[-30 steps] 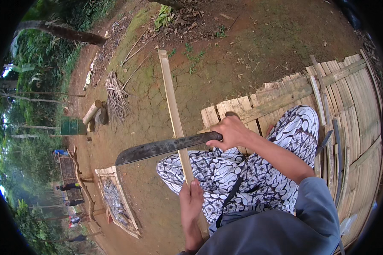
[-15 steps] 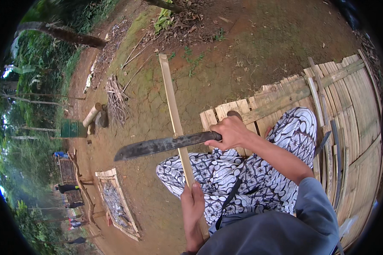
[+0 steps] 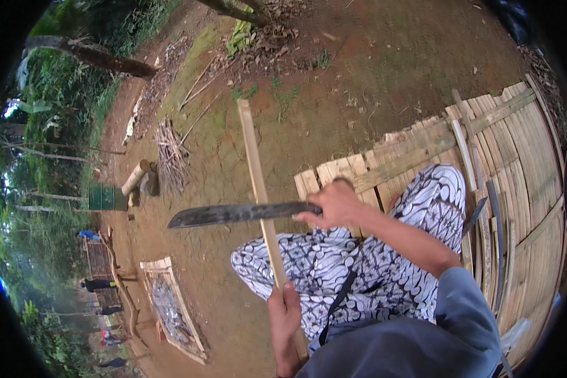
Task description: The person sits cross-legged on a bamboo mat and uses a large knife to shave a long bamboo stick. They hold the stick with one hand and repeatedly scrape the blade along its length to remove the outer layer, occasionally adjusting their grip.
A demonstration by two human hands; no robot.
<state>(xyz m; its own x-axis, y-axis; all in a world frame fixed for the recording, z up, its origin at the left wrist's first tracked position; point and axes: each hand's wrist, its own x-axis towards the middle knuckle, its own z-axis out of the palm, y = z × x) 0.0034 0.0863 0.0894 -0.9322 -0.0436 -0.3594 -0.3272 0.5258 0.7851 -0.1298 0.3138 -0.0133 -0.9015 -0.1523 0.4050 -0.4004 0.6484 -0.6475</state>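
Observation:
My right hand (image 3: 335,205) is wrapped round the handle of a machete (image 3: 233,215) whose dark, stained blade points left. The blade lies across a long, pale bamboo strip (image 3: 253,151), touching it or just over it; which of these I cannot tell. My left hand (image 3: 285,310) grips the strip low down, beside my left knee, thumb along its face. From there the strip slants up and away over the bare ground. My crossed legs in patterned black-and-white cloth (image 3: 296,258) are under the blade and strip.
I sit on a platform of bamboo slats (image 3: 516,170); another blade (image 3: 476,214) and loose strips lie on it at right. To the left are a framed ash bed (image 3: 170,302), a stick bundle (image 3: 170,154), a green drum (image 3: 106,197) and people (image 3: 99,285) farther off.
The machete has shifted slightly away from me along the strip, its blade now more level. The strip's far end has come a little lower in view. Both hands keep their hold.

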